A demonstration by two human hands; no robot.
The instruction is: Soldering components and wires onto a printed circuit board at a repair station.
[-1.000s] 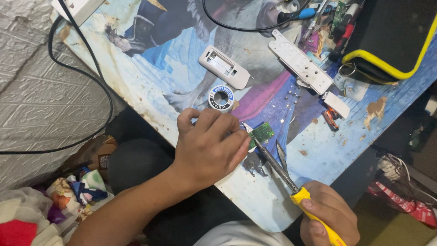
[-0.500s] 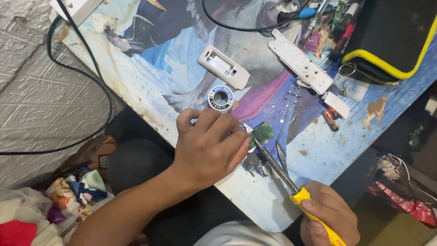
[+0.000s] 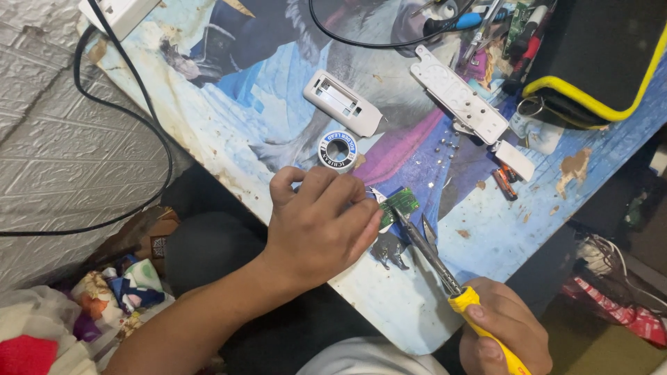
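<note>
Fingers of both hands stay clamped, left hand [image 3: 316, 226] on circuit board [image 3: 397, 204], right hand [image 3: 504, 333] on soldering iron [image 3: 445, 274].

The left hand [image 3: 316, 229] presses down on a small green board [image 3: 397, 203]; the right hand [image 3: 501, 337] grips a yellow-handled soldering iron [image 3: 445, 274], its tip touching the board; a solder spool [image 3: 338, 151] sits just above the board.
</note>
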